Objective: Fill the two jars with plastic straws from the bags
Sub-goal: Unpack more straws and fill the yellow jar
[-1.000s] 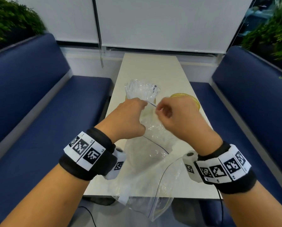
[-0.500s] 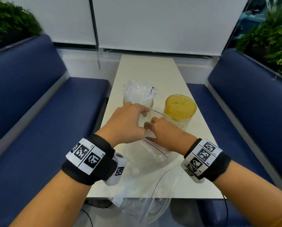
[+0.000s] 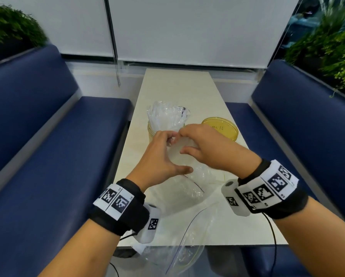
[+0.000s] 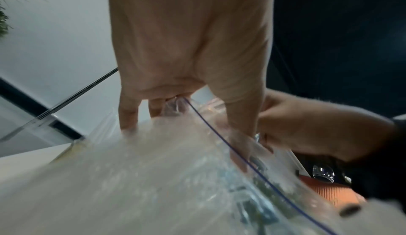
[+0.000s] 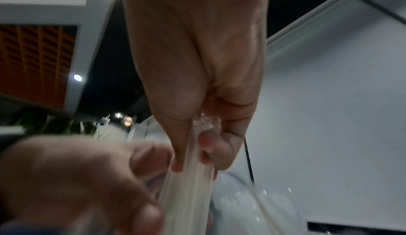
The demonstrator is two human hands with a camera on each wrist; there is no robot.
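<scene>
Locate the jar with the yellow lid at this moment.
In the head view the jar with the yellow lid stands on the table, just beyond the right hand and to the right of the straw-filled jar.

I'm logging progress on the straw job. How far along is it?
Done: the left jar already stands packed with straws. In hand: the right hand pinches a bundle of straws at the mouth of a clear bag that the left hand holds. Left: the yellow-lidded jar is unopened.
</scene>
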